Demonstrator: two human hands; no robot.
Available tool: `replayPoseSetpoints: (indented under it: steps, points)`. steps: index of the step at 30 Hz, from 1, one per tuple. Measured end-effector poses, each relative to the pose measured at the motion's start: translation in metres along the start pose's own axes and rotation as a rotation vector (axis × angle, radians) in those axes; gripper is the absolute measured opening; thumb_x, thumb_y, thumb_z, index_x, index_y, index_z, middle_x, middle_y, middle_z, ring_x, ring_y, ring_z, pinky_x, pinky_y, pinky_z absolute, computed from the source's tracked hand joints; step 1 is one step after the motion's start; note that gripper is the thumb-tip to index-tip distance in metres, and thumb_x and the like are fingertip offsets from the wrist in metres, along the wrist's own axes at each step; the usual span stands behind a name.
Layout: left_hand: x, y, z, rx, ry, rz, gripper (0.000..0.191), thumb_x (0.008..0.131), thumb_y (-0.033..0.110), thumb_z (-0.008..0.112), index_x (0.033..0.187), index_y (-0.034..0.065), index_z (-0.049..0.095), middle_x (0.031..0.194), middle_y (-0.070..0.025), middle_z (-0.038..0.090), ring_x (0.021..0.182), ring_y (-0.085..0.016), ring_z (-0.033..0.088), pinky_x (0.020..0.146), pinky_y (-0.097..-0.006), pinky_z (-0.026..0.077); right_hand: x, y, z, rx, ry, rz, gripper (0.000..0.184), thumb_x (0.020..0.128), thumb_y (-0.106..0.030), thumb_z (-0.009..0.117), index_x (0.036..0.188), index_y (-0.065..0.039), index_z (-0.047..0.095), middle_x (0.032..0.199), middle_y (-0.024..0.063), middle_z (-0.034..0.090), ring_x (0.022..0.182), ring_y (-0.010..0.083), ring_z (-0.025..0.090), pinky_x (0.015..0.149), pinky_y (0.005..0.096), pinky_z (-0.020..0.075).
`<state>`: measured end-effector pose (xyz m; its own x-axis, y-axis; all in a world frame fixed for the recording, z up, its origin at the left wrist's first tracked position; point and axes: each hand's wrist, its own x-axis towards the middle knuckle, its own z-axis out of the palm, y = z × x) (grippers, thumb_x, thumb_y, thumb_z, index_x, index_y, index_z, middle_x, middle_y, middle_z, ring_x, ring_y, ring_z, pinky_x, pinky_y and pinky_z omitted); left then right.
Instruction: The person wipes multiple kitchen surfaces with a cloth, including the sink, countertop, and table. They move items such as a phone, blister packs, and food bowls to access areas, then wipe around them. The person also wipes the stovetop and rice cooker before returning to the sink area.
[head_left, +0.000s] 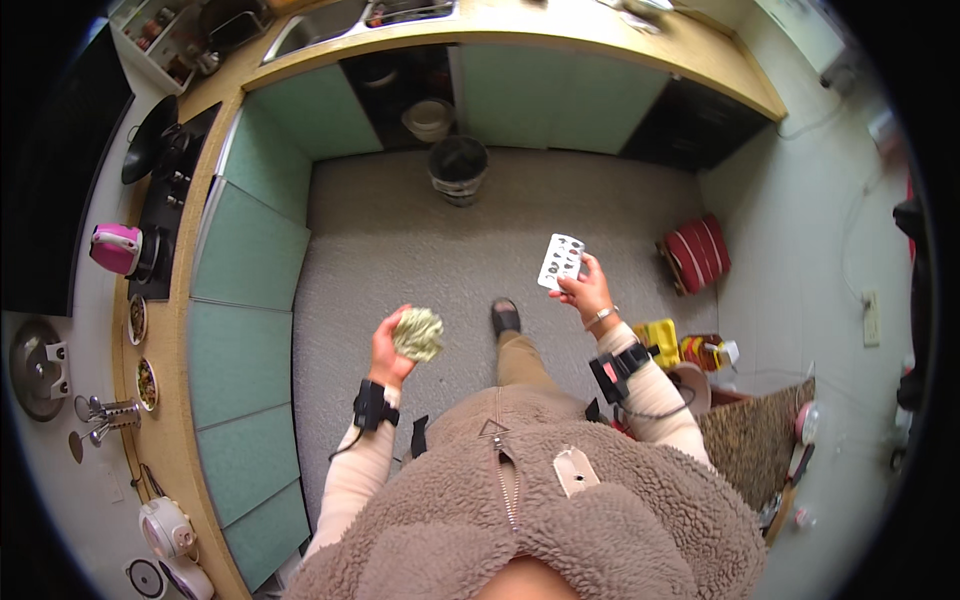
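My left hand (390, 352) is closed around a crumpled pale-green wad (419, 334), perhaps a cloth; its material is hard to tell. Out to the right, my right hand (587, 287) grips a flat white card or packet (561, 262) by its lower right edge. Rows of dark spots or small pictures cover its face. Both hands are held apart above the grey floor (442, 262), in front of my body. Each wrist carries a black strapped device, and the right one also wears a bracelet.
A bucket-like bin (458, 171) stands on the floor by the far cabinets. A red striped cushioned stool (694, 253) is at the right wall, with a yellow container (658, 341) nearer me. Along the left counter (169, 375) are a wok (148, 142), bowls of food (147, 384) and a rice cooker (165, 527).
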<state>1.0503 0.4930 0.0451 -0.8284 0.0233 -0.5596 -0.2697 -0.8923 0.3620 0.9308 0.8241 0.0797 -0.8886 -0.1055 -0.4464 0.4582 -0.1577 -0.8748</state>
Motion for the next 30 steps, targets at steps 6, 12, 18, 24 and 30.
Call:
replayPoseSetpoints:
  steps: [6,12,18,24,30]
  points:
    - [0.014,0.083,-0.062,-0.073,0.361,0.213,0.026,0.081,0.022,0.048,0.098,0.0037,0.056,0.101,-0.0161,0.062,0.096,-0.035,0.060,0.082,-0.0512,0.049,0.226,0.005,0.093,-0.015,-0.045,0.247,0.046,0.083,0.003,0.055,0.123,-0.007,0.035,0.097,0.0146,0.062,0.067,0.0211,0.065,0.048,0.0243,0.0514]
    - [0.031,0.156,-0.062,-0.227,0.730,0.249,0.029,0.079,0.022,0.046,0.095,0.0001,0.057,0.099,-0.0164,0.063,0.093,-0.035,0.061,0.083,-0.0499,0.048,0.442,0.019,0.176,-0.082,0.061,0.388,0.045,0.082,-0.003,0.060,0.121,-0.008,0.038,0.096,0.0154,0.061,0.072,0.0268,0.065,0.055,0.0332,0.0548]
    - [0.028,0.191,-0.075,-0.458,0.807,0.417,0.038,0.086,0.034,0.050,0.094,-0.0030,0.055,0.095,-0.0179,0.063,0.092,-0.035,0.060,0.085,-0.0468,0.047,0.542,0.043,0.247,-0.640,0.231,0.236,0.040,0.075,-0.024,0.071,0.108,-0.012,0.051,0.077,0.0066,0.058,0.059,0.0225,0.058,0.043,0.0347,0.0455]
    - [-0.013,0.210,-0.115,-0.538,0.867,0.583,0.029,0.089,0.022,0.048,0.103,-0.0032,0.053,0.098,-0.0175,0.063,0.088,-0.032,0.062,0.080,-0.0429,0.051,0.490,0.100,0.372,-0.399,-0.429,0.442,0.023,0.083,-0.006,0.058,0.104,-0.011,0.049,0.071,0.0036,0.055,0.047,0.0168,0.053,0.038,0.0284,0.0413]
    - [-0.081,0.222,-0.178,-0.392,0.949,0.885,0.018,0.080,-0.002,0.050,0.096,-0.0040,0.058,0.097,-0.0157,0.063,0.088,-0.027,0.063,0.078,-0.0378,0.052,0.332,0.114,0.527,-0.784,-0.913,0.431,0.024,0.084,-0.013,0.058,0.107,-0.005,0.055,0.082,0.0057,0.062,0.067,0.0157,0.062,0.056,0.0255,0.0474]
